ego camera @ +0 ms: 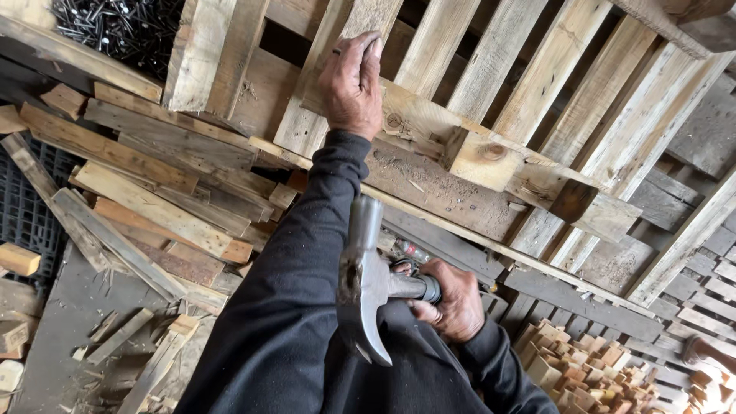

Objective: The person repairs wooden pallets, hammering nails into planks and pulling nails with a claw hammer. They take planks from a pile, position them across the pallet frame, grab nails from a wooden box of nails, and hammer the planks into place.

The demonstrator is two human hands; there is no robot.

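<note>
At the far left, a heap of dark loose nails was seen in the top corner, with a jumble of scrap boards spread below it.

Toward the middle, the left hand was stretched out on a black-sleeved arm and laid on a slat of a pale wooden pallet. Its fingers were curled close together, nearly shut, with the tips pressed to the wood. Something small and dark seemed to be pinched at the fingertips, possibly a nail, though it was too small to be told for certain.

Below that, a steel claw hammer was held with its head raised toward the viewer. Just to its right, the right hand was wrapped fully shut around the dark handle, close up by the head.

At the lower right, a pile of small cut wood blocks was seen.

For work of this kind to be done well, it was judged that the small piece would best be kept upright and steady, the first taps kept light, the holding fingers drawn clear before harder blows, and the handle gripped farther from the head for more swing.
</note>
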